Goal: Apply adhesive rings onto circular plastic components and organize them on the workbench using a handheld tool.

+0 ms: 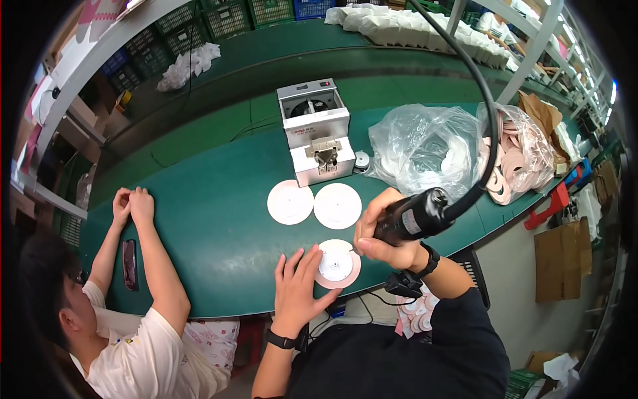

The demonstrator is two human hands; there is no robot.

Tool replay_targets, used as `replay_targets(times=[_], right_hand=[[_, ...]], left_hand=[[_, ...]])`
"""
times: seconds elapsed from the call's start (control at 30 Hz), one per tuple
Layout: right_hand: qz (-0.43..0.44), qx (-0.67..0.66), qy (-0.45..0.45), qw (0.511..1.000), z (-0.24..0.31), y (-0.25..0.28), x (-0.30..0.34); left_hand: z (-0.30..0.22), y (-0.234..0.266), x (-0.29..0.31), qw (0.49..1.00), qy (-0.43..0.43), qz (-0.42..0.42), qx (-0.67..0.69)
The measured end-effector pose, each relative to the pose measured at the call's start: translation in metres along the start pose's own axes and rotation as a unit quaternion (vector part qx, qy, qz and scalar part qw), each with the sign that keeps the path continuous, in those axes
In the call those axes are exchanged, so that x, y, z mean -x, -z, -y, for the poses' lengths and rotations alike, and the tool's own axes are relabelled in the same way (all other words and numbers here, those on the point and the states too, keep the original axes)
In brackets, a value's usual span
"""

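Round white-and-pink disc [335,265], near front edge of green tabletop [219,266]: to be steadied by left hand [297,292], fingers spread. Black cylindrical tool [407,221], clamped in fingers of right hand [397,254]: to be kept square.

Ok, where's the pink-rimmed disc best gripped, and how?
Probably pinch its outer rim from the left: the disc lies flat, the left hand rests at that side, and the right hand with the black tool crowds the other.
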State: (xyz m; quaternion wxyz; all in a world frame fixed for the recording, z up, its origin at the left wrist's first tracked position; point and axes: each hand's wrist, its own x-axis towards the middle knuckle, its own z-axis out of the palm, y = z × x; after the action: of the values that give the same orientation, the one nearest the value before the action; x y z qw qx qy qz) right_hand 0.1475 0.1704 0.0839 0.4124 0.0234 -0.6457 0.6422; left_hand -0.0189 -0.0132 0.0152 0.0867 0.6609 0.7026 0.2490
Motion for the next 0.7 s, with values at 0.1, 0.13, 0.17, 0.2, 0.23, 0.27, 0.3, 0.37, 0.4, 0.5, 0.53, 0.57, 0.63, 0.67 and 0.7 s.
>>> replay_targets(times=[0.1,0.13,0.17,0.2,0.23,0.27,0.3,0.37,0.4,0.5,0.53,0.57,0.63,0.67,0.7], right_hand=[[-0.01,0.029,-0.033,0.999,-0.011,0.005,0.008],[-0.009,0.029,-0.033,0.999,-0.012,0.004,0.009],[-0.009,0.029,-0.037,0.999,-0.013,0.004,0.011],[-0.008,0.029,-0.042,0.999,-0.013,0.004,0.012],[-0.009,0.029,-0.047,0.998,-0.014,0.004,0.013],[-0.009,0.029,-0.047,0.998,-0.013,0.004,0.013],[-0.007,0.031,-0.043,0.999,-0.012,0.003,0.012],[-0.002,0.035,-0.034,0.999,-0.01,0.002,0.01],[-0.002,0.035,-0.035,0.999,-0.01,0.002,0.01],[0.004,0.037,-0.04,0.999,-0.01,0.002,0.01],[0.005,0.037,-0.041,0.998,-0.012,0.002,0.011],[0.015,0.045,-0.047,0.998,-0.014,0.003,0.013],[0.035,0.062,-0.059,0.996,-0.018,0.003,0.016],[0.035,0.063,-0.06,0.996,-0.018,0.002,0.015],[0.038,0.065,-0.069,0.995,-0.018,0.0,0.014]], left_hand=[[0.001,-0.002,0.002,1.0,-0.004,-0.004,0.003],[0.001,-0.002,0.002,1.0,-0.004,-0.005,0.003],[0.0,-0.002,0.003,1.0,-0.003,-0.004,0.003],[-0.001,-0.003,0.004,1.0,-0.003,-0.003,0.003],[-0.002,-0.003,0.004,1.0,-0.003,-0.001,0.004],[-0.002,-0.003,0.004,1.0,-0.003,-0.001,0.004],[-0.002,-0.002,0.004,1.0,-0.002,-0.001,0.004],[-0.003,-0.001,0.003,1.0,0.001,-0.001,0.004],[-0.002,-0.001,0.003,1.0,0.001,0.0,0.004],[-0.001,-0.002,0.003,1.0,0.001,-0.001,0.007],[-0.001,-0.002,0.003,1.0,0.001,-0.002,0.008],[-0.001,-0.002,0.003,1.0,0.001,-0.002,0.008],[0.0,-0.002,0.002,1.0,-0.001,-0.002,0.01],[0.0,-0.002,0.002,1.0,-0.001,-0.002,0.011],[0.0,-0.002,0.002,1.0,0.001,-0.002,0.013]])
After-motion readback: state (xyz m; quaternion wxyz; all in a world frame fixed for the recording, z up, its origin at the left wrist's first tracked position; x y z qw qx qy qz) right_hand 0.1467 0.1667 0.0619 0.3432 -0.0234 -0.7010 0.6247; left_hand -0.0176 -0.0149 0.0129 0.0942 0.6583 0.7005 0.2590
